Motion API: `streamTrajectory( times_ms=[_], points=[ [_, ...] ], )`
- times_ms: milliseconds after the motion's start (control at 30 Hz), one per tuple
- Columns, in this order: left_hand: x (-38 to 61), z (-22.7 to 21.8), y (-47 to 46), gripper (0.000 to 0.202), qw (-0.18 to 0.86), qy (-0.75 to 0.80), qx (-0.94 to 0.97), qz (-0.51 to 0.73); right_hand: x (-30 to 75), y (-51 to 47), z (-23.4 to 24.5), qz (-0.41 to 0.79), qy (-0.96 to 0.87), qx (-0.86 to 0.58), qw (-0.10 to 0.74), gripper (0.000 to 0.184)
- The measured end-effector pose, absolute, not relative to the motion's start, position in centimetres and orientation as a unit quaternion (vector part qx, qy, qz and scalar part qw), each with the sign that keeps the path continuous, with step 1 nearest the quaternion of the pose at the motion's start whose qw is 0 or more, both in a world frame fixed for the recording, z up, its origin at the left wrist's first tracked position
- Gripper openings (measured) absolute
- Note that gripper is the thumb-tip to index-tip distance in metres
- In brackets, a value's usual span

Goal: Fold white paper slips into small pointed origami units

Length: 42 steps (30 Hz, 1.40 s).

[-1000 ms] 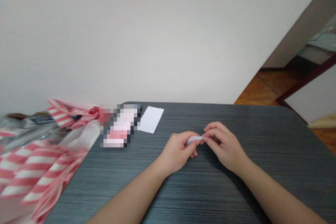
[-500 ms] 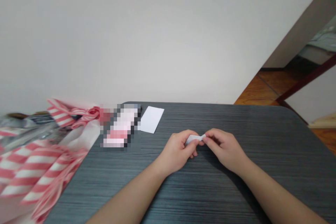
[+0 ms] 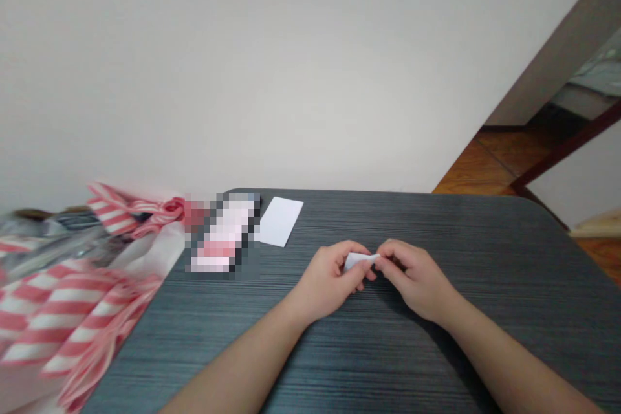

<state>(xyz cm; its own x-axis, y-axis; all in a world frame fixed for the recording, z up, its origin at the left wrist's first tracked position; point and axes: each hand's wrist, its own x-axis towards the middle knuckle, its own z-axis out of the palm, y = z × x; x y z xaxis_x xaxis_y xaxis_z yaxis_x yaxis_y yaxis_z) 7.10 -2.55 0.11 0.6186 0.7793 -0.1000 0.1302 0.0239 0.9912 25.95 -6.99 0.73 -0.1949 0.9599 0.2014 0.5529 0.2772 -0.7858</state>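
Between both hands is a small folded piece of white paper [image 3: 356, 260], held just above the dark wood-grain table [image 3: 339, 362]. My left hand [image 3: 332, 281] is closed around its left part, with the thumb on the near side and the fingers behind. My right hand [image 3: 414, 275] pinches the right end between thumb and forefinger. The fingers cover much of the paper, so its full shape is hidden. Farther back and left, a flat white sheet of paper [image 3: 281, 221] lies on the table.
A blurred-out, phone-like object [image 3: 226, 233] lies left of the white sheet. Red-and-white striped cloth [image 3: 72, 310] and clear plastic are heaped beyond the table's left edge. A pale wall [image 3: 291, 65] stands behind the table. Wooden floor [image 3: 485, 158] shows at right.
The paper has tilted slightly and its right end sits a little lower. Both hands keep nearly the same place and grip.
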Motion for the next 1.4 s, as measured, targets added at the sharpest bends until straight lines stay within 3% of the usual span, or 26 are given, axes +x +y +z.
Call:
streamTrajectory(
  times_ms=[1033,1400],
  points=[
    [7.2,1.3,-2.5,0.028,0.625,0.358,0.650,0.242,25.9,-7.0,0.6,0.267,-0.722,-0.526,0.361,0.022],
    [7.2,1.0,-2.5,0.023,0.656,0.369,0.611,0.247,26.0,-7.0,0.3,0.284,-0.711,-0.509,0.393,0.010]
  ],
)
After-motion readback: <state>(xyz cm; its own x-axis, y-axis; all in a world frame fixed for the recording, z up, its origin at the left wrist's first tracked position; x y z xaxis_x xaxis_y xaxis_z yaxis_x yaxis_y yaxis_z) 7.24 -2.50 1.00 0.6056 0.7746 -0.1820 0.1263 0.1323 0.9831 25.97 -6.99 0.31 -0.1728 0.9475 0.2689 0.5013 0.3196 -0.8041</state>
